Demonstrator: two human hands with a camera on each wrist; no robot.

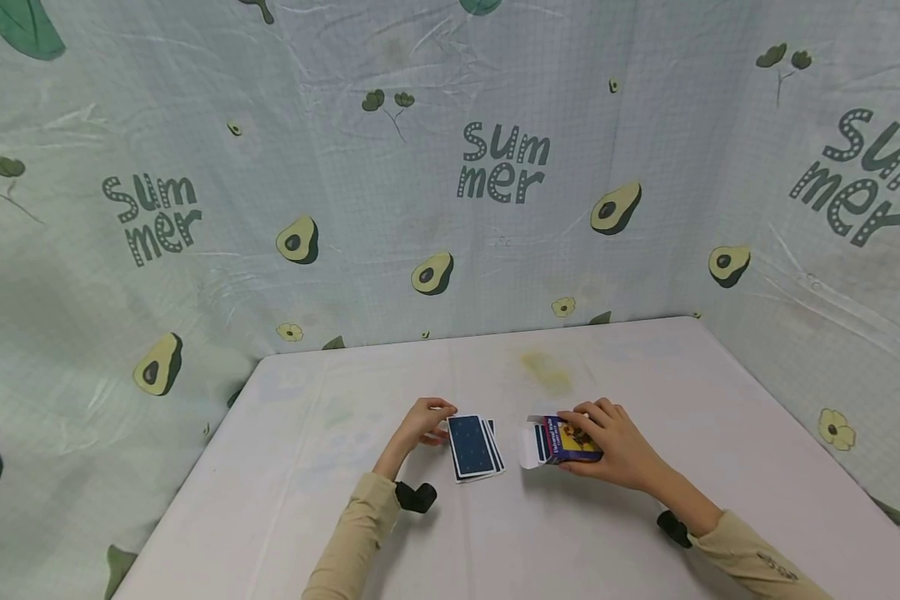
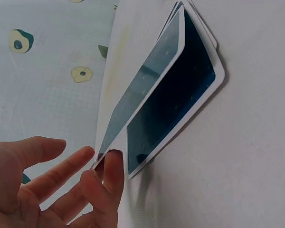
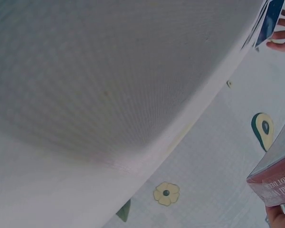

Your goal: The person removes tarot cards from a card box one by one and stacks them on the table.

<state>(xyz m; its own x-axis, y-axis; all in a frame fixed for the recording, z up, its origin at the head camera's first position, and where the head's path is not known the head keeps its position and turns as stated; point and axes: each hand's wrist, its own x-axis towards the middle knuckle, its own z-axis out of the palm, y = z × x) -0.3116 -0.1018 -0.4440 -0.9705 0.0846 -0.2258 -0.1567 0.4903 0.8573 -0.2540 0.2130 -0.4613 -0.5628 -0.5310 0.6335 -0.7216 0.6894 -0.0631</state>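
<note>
Between the fingertips of my left hand (image 1: 423,422) is the near edge of a dark blue, white-bordered tarot card (image 2: 142,80). The left wrist view shows this card tilted up from a small, uneven pile of matching cards (image 2: 180,102) on the table. To the right, my right hand (image 1: 621,446) grips a purple and yellow tarot deck box (image 1: 574,440), thumb below and fingers over the top. Its white flap (image 1: 529,448) hangs open toward the pile, and card edges (image 1: 542,442) show in the mouth. Lettering on the box's side reads "TAROT DECK" in the right wrist view.
Both hands work over a white-covered table (image 1: 345,500) with a faint yellow stain (image 1: 547,372) toward the back. Behind and beside it hangs a pale curtain (image 1: 375,183) printed with avocados and "summer". Each wrist wears a black strap (image 1: 416,497).
</note>
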